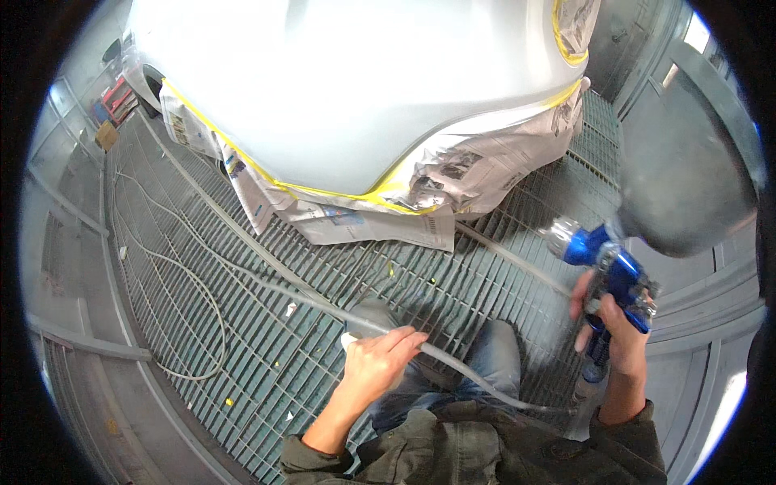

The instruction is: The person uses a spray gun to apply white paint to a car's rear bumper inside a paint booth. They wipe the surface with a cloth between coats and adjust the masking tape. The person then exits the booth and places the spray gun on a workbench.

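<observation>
In my right hand (618, 327) is a blue spray gun (618, 275), its handle gripped and its silver nozzle pointing left toward the car. A large grey, cloudy paint cup (687, 162) sits on top of the gun. My left hand (378, 364) is closed around a grey air hose (477, 376), which runs across my lap to the bottom of the gun's handle. Ahead stands a pale silver-white car body (339, 97). Yellow masking tape (323, 192) follows its lower edge, with newspaper sheets (493, 170) hanging below.
The floor is a metal grating (267, 347) with scraps of paper and yellow bits on it. More hose (218, 323) lies looped at the left. Grey booth walls (73, 275) stand on both sides. A red object (119, 99) and a cardboard box (106, 136) are at the far left.
</observation>
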### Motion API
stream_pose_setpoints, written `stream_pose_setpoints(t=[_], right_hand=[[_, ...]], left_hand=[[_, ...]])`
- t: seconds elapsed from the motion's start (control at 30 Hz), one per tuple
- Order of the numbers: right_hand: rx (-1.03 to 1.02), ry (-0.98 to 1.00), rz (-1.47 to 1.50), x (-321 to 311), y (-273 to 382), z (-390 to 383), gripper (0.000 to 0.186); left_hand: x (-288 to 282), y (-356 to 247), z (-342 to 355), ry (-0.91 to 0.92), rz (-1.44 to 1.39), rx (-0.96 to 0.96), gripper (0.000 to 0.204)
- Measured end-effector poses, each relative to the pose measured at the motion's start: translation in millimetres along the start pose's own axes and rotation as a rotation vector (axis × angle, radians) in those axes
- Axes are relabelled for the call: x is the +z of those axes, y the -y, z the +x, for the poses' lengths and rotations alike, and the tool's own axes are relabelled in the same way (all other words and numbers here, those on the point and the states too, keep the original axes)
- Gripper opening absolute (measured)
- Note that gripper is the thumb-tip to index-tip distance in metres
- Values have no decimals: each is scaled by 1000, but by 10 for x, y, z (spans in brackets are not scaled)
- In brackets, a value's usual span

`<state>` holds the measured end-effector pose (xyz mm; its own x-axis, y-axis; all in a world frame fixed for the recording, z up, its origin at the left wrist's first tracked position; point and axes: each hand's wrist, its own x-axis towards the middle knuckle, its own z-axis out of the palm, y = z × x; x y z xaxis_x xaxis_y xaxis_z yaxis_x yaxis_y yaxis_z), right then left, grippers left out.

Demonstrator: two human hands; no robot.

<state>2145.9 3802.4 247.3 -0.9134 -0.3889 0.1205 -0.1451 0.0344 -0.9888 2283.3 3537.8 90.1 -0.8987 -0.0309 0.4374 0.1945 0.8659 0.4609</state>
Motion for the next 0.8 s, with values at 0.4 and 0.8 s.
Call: stream_pose_setpoints(t=[0.4,0.8], right_hand=[[45,50,-75,777,81,393,27],[164,230,50,976,35,522,36]], left_hand=[[-44,437,-854,-81,-114,-404,25],[-319,636,-776,-120,-172,-427,25]])
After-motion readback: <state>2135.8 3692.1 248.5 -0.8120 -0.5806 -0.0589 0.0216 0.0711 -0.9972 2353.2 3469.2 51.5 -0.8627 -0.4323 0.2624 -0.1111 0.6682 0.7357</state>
